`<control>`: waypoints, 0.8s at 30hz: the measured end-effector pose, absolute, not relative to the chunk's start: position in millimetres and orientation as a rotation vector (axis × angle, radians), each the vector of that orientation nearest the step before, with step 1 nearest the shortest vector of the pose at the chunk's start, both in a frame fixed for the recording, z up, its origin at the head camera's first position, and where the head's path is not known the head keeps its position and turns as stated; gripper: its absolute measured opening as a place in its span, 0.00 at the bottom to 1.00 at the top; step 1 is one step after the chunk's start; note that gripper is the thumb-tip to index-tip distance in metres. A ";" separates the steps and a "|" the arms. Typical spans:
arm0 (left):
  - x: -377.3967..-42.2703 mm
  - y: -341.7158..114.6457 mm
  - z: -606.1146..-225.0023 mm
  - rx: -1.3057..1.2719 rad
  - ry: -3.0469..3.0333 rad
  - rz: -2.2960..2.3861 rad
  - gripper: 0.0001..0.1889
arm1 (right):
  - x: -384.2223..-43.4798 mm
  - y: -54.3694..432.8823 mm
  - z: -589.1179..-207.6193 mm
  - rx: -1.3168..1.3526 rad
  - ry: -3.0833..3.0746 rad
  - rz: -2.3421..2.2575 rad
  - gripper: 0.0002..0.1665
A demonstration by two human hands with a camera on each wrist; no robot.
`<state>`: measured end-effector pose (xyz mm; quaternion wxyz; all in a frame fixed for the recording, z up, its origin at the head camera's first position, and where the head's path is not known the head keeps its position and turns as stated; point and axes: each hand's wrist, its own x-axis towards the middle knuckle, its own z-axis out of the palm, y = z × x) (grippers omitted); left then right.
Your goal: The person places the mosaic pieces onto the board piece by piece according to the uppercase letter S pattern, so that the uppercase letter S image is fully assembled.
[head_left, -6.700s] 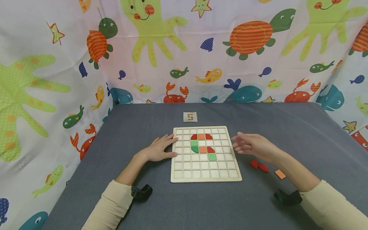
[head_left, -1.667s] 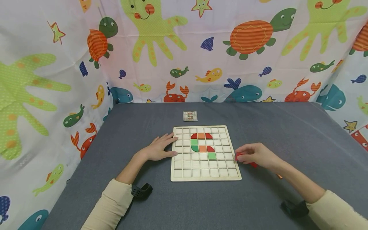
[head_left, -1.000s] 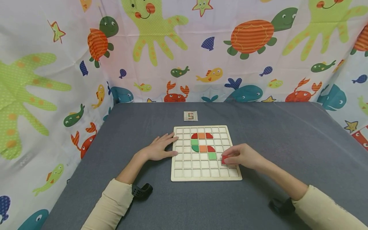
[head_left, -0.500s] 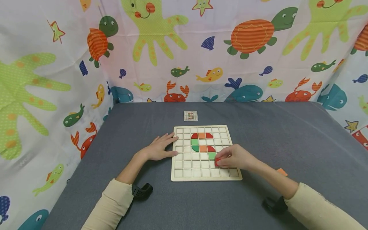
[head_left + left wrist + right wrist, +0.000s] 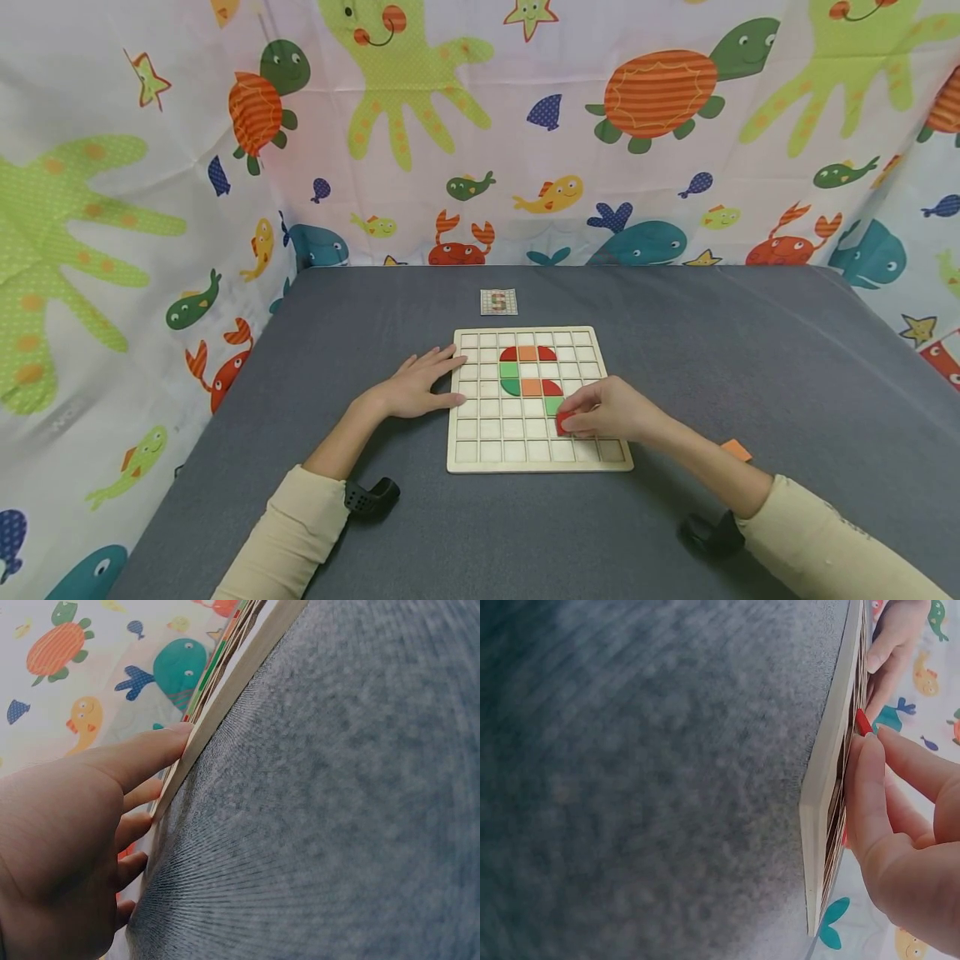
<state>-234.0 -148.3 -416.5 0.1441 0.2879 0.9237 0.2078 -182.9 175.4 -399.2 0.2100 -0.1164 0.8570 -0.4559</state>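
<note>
A wooden grid board (image 5: 495,452) lies on the table, with red and dark green quarter-circle tiles and orange and light green square tiles in its cells. My left hand (image 5: 408,387) rests along the board's left edge, fingers spread and touching the rim; the left wrist view shows the thumb (image 5: 154,754) against the frame. Over the lower right part of the board, my right hand (image 5: 618,410) pinches a red tile (image 5: 561,424) between thumb and fingers. That tile is just below a light green square tile (image 5: 553,406). My fingers hide part of its outline.
Behind the board lies a small printed pattern card (image 5: 498,302). A loose orange square tile (image 5: 737,450) sits on the grey cloth (image 5: 420,542) beside my right forearm. A sea-animal curtain (image 5: 420,108) hangs behind and at the sides.
My right hand picked up the red tile from beside the board and carried it left over the board. In the last half second it shifted slightly left. The left hand stayed put.
</note>
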 end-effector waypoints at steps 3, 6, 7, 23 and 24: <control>-234.0 -149.0 -416.6 0.834 2.664 0.597 0.38 | -182.7 176.1 -398.8 -0.346 2.397 -1.246 0.14; -233.8 -149.1 -416.6 0.834 2.666 0.598 0.38 | -182.0 176.6 -397.7 -0.380 2.413 -1.234 0.15; -233.7 -149.0 -416.6 0.835 2.667 0.600 0.38 | -181.7 176.8 -397.2 -0.392 2.413 -1.237 0.16; -233.5 -149.4 -416.4 0.847 2.665 0.620 0.38 | -180.8 174.9 -396.1 -0.430 2.406 -1.232 0.17; -233.6 -149.5 -416.4 0.848 2.664 0.620 0.38 | -180.9 174.7 -396.1 -0.428 2.409 -1.228 0.17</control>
